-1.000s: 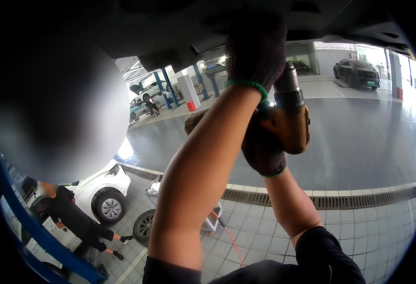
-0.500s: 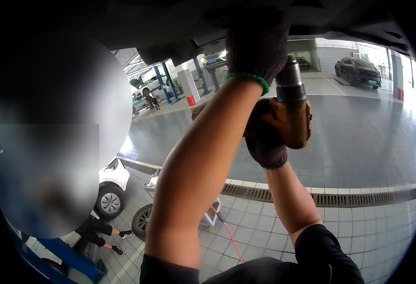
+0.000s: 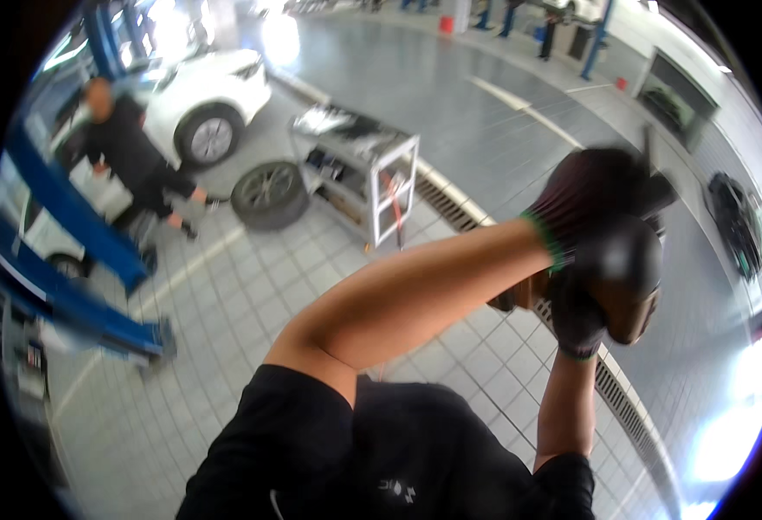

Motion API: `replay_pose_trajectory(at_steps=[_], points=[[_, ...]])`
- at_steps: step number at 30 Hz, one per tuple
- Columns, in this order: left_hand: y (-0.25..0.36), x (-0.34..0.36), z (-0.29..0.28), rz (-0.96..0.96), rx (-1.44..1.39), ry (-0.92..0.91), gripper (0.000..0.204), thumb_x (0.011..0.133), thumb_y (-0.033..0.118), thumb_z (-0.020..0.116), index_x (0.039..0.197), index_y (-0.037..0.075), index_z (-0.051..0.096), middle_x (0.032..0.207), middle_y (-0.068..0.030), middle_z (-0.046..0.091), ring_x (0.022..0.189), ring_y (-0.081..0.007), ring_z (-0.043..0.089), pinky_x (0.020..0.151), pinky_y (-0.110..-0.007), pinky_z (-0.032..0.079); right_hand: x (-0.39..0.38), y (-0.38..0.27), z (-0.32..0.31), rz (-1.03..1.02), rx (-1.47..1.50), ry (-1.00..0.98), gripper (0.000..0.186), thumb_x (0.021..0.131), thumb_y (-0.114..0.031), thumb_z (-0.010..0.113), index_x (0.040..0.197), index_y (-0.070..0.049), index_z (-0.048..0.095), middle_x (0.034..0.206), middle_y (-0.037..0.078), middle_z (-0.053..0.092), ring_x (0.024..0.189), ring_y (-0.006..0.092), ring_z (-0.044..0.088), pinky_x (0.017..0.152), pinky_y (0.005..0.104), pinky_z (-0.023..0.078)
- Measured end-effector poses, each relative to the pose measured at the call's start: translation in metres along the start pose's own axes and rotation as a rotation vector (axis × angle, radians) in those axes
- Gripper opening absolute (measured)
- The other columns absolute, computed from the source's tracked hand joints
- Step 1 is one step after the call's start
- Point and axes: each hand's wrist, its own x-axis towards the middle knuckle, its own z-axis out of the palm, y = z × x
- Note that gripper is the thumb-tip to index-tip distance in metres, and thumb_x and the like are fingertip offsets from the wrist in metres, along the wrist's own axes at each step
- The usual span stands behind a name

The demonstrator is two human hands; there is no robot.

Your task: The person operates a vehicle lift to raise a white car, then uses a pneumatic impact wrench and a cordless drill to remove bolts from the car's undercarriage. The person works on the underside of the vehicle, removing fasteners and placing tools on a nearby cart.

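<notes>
At the right of the head view, my right hand, in a dark knitted glove, is wrapped round the grip of a yellow-brown and black cordless drill. My left hand, gloved with a green cuff, is closed just above the drill, up against its front end. A thin dark piece sticks up beyond the left fingers. Motion blur hides what exactly those fingers hold. My left forearm crosses in front of the drill's rear part.
A grey tool cart stands left of centre, with a loose wheel beside it. Further left are a white car, a blue lift post and a co-worker. A drain grate crosses the tiled floor.
My view has swung down and left, away from the dark vehicle underside overhead. My left hand has come down from that underside to the drill's front end; my right hand still grips the drill.
</notes>
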Motion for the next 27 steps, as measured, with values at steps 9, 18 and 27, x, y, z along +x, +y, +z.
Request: replay_pose_trajectory(at_steps=[9,18,27], points=[[-0.174,-0.701,-0.157,-1.576,0.570,-0.593,0.032,0.095,0.035,0.068,0.101,0.006,0.078,0.101,-0.0147,0.075,0.092,-0.0319,0.072,0.084,-0.045,0.056,-0.186,0.135,-0.029,0.514,-0.996,0.160,0.036,0.093,-0.005,0.068,0.126,-0.002,0.053,0.104,0.005,0.063,0.093,0.0153,0.062,0.084,0.0336,0.052],[0.088,-1.070,-0.288,-2.704,0.087,-0.156,0.015,0.096,0.014,0.069,0.087,0.004,0.073,0.086,-0.0142,0.073,0.074,-0.0269,0.069,0.063,-0.046,0.055,-0.357,0.214,-0.064,1.024,-1.309,0.408,0.023,0.083,-0.005,0.073,0.103,-0.004,0.062,0.085,0.002,0.063,0.075,0.0152,0.062,0.066,0.0330,0.052],[-0.077,-0.934,-0.373,-1.959,0.087,-0.023,0.020,0.098,0.010,0.058,0.116,0.004,0.067,0.082,-0.0119,0.066,0.060,-0.0215,0.062,0.056,-0.038,0.055,-0.286,0.346,-0.007,1.052,-1.192,0.323,0.045,0.086,-0.004,0.067,0.130,-0.006,0.058,0.094,0.006,0.066,0.078,0.0202,0.066,0.066,0.0360,0.055]])
